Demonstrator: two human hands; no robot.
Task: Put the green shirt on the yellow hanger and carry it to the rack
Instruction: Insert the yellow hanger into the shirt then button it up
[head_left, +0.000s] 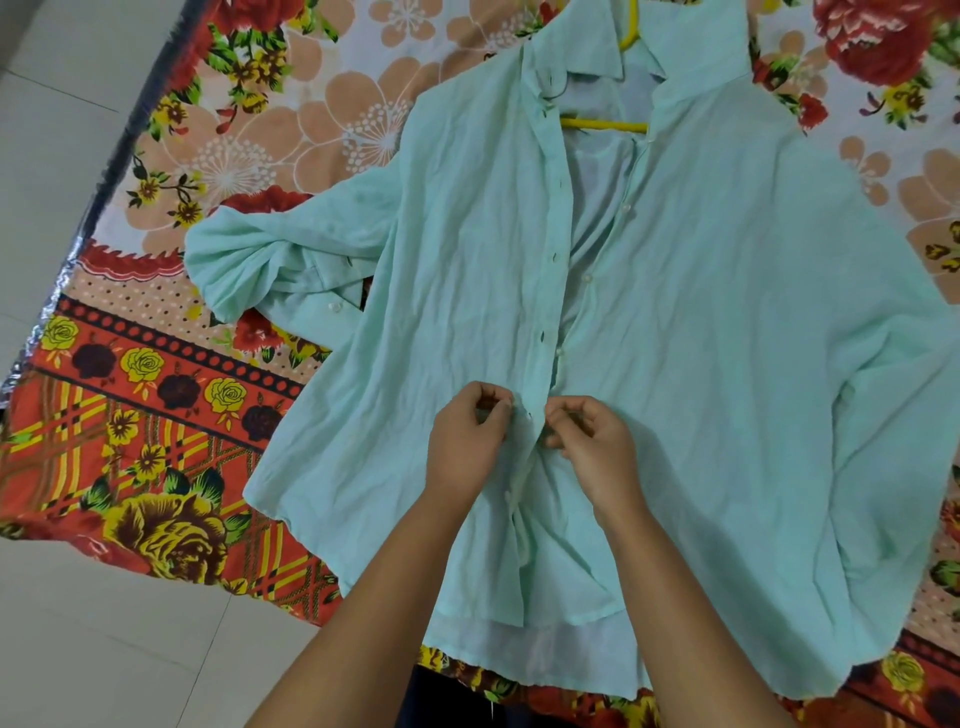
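With the yellow hanger (605, 123) already inside the green shirt (701, 312) lying on the bed (156, 415), left hand (467, 447) and right hand (592, 447) each pinch its front edges, buttoning; next comes lifting it toward the rack.

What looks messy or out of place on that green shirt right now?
The green shirt lies wrinkled on the flowered bedspread, its front still open above the hands, showing the yellow hanger inside. One sleeve is bunched and folded back. Nothing looks torn or stained.
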